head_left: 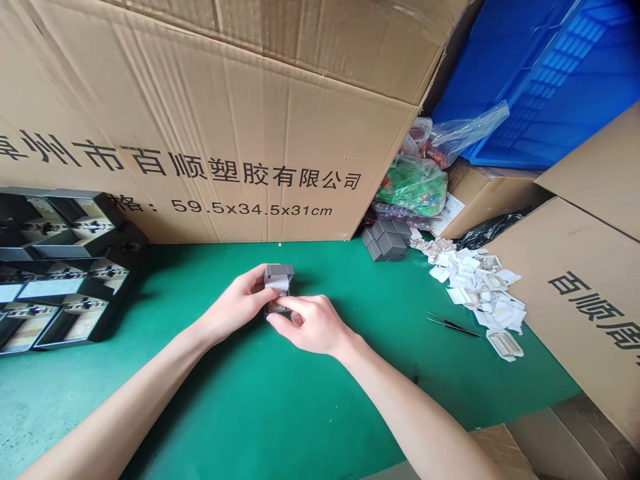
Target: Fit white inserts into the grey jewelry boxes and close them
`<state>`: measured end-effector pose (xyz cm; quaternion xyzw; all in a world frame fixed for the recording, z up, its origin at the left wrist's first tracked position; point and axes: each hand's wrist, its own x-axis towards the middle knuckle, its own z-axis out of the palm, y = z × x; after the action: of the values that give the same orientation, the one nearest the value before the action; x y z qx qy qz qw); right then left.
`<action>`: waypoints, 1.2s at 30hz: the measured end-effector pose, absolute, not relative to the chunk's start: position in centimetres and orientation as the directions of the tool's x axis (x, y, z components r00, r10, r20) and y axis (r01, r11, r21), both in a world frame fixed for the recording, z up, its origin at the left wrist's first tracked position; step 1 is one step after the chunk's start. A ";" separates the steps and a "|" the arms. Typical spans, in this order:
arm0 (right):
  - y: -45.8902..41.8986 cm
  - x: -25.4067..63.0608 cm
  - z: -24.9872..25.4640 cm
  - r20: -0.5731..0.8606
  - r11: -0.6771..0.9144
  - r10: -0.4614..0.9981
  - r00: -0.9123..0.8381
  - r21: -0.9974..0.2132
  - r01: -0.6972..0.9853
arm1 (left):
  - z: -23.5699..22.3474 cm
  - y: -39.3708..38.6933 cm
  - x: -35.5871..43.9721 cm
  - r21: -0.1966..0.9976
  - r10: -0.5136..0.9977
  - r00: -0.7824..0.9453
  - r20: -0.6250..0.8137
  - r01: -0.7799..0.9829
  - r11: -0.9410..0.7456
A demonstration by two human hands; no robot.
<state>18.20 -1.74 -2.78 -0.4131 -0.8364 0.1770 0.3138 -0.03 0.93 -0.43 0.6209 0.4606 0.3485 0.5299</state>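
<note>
A small grey box (279, 271) stands open between my hands on the green mat (210, 427), with a white paper insert (277, 283) showing in it. My left hand (235, 307) grips the box from the left side. My right hand (311, 325) is at the box's lower right, with its fingertips pressed on the front. The fingers hide most of the box's lower part.
Open black boxes with paper inserts (65, 267) are lined up at the left. Grey boxes (385, 240), white paper pieces (480, 290) and tweezers (453, 325) lie to the right. Cardboard cartons (200, 120) back the mat, beside plastic bags (410, 187) and a blue crate (545, 80).
</note>
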 end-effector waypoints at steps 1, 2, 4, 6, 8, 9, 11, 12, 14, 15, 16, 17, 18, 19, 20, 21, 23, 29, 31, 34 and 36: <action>-1.7 18.2 -2.8 0.413 0.599 0.800 -0.435 -0.568 0.564 | -0.5 1.0 -0.1 0.979 0.937 0.344 -0.062 0.203 -0.009; -1.6 18.3 -2.8 0.453 0.600 0.800 -0.394 -0.582 0.548 | -0.5 1.0 -0.1 0.979 0.933 0.354 -0.067 0.204 -0.007; -1.3 18.6 -2.7 0.542 0.591 0.797 -0.266 -0.609 0.529 | -0.5 1.0 -0.2 0.976 0.928 0.367 -0.064 0.217 -0.018; -0.9 18.9 -2.5 0.612 0.573 0.781 -0.123 -0.624 0.532 | -0.4 0.9 -0.1 0.969 0.918 0.394 -0.052 0.242 -0.049; -0.6 19.3 -2.2 0.656 0.585 0.750 -0.083 -0.599 0.546 | -0.2 0.6 0.0 0.960 0.897 0.439 -0.051 0.268 -0.077; -0.5 19.4 -2.1 0.669 0.611 0.733 -0.124 -0.568 0.552 | -0.1 0.5 0.1 0.957 0.885 0.461 -0.055 0.278 -0.085; -0.3 19.5 -2.1 0.668 0.677 0.696 -0.264 -0.486 0.553 | 0.0 0.2 0.2 0.954 0.870 0.489 -0.061 0.286 -0.094; -0.3 19.5 -2.1 0.658 0.704 0.676 -0.331 -0.445 0.553 | 0.1 0.0 0.3 0.953 0.867 0.494 -0.062 0.289 -0.096; -0.4 19.4 -2.2 0.639 0.731 0.652 -0.408 -0.385 0.564 | 0.1 -0.2 0.3 0.950 0.863 0.502 -0.062 0.293 -0.103; -0.4 19.3 -2.2 0.634 0.734 0.647 -0.424 -0.366 0.572 | 0.1 -0.3 0.4 0.948 0.860 0.507 -0.059 0.297 -0.110; -0.4 19.3 -2.3 0.632 0.734 0.645 -0.430 -0.355 0.579 | 0.1 -0.3 0.4 0.945 0.859 0.510 -0.053 0.305 -0.122; -0.4 19.2 -2.4 0.633 0.731 0.646 -0.427 -0.353 0.584 | 0.0 -0.3 0.5 0.938 0.859 0.510 -0.044 0.317 -0.141; -0.4 19.2 -2.5 0.635 0.725 0.650 -0.416 -0.356 0.589 | -0.1 -0.3 0.5 0.927 0.863 0.505 -0.030 0.337 -0.165; -0.3 19.2 -2.6 0.637 0.716 0.658 -0.402 -0.364 0.595 | -0.2 -0.2 0.6 0.912 0.870 0.492 -0.016 0.364 -0.189; -0.3 19.2 -2.7 0.634 0.703 0.670 -0.386 -0.376 0.603 | -0.3 -0.2 0.7 0.896 0.882 0.471 -0.001 0.392 -0.208; -0.3 19.2 -2.9 0.627 0.684 0.689 -0.365 -0.395 0.613 | -0.4 -0.1 0.7 0.882 0.897 0.441 0.018 0.416 -0.222; -0.2 19.2 -3.1 0.601 0.630 0.738 -0.307 -0.452 0.631 | -0.7 -0.1 0.9 0.862 0.929 0.362 0.072 0.447 -0.241; -0.5 18.5 -3.4 0.501 0.524 0.828 -0.252 -0.530 0.667 | -0.9 -0.7 1.5 0.677 0.936 0.154 0.316 0.655 -0.336; -0.7 18.3 -3.3 0.479 0.510 0.837 -0.265 -0.507 0.695 | -1.0 -0.9 1.7 0.596 0.896 0.163 0.412 0.696 -0.401; -0.8 18.3 -3.2 0.482 0.502 0.834 -0.270 -0.458 0.733 | -1.6 -1.0 1.9 0.516 0.850 0.216 0.480 0.714 -0.473; -0.7 18.3 -3.3 0.489 0.505 0.827 -0.278 -0.426 0.751 | -2.1 -0.9 1.8 0.480 0.840 0.246 0.484 0.728 -0.490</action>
<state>18.35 -0.74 -3.27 -0.4945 -0.7975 0.0559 0.3411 1.83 -0.89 -2.11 0.7853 0.4990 0.3578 0.0784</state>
